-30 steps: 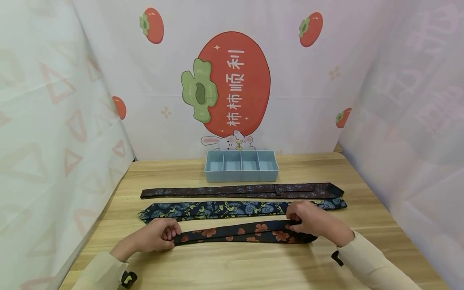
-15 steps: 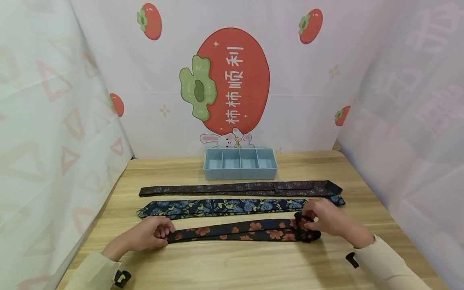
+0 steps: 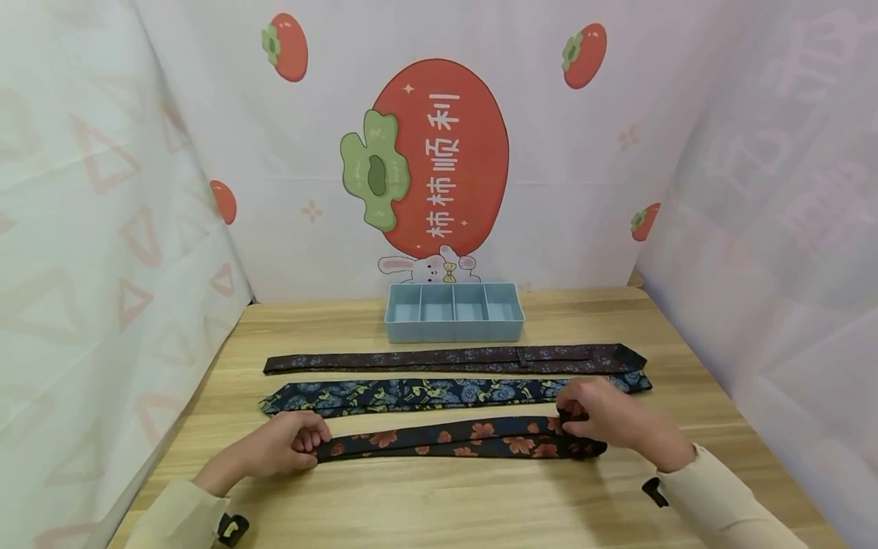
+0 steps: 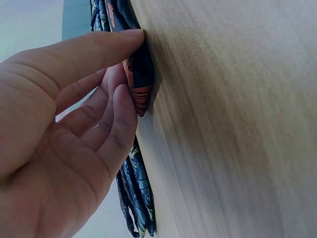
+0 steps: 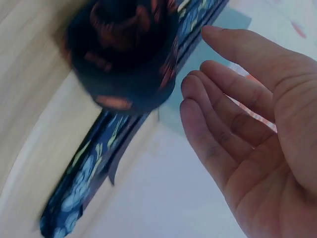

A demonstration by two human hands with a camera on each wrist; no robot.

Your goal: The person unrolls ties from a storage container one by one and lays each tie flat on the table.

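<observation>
A dark necktie [image 3: 446, 438] with orange flowers lies folded lengthwise, nearest the person. My left hand [image 3: 288, 442] pinches its left end between thumb and fingers; the left wrist view shows the folded tip [image 4: 142, 96] beside the fingertips. At the tie's right end is my right hand [image 3: 604, 415]. There the fabric curls into a loop [image 5: 126, 94], blurred in the right wrist view. In that view the right fingers [image 5: 203, 124] are loosely bent, with a gap between them and the loop. Just behind lies a navy tie [image 3: 439, 393] with blue and yellow patterns.
A maroon tie [image 3: 411, 358] with small blue flowers lies farther back, parallel to the others. Behind it stands a pale blue box [image 3: 454, 332] with several compartments. White printed cloth [image 3: 583, 152] hangs around the wooden table [image 3: 411, 503] at the back and sides.
My right hand moved right, and the flowered tie's right end curled up into a loop; since then the hand has shifted slightly back left. My left hand moved slightly left, still pinching its end.
</observation>
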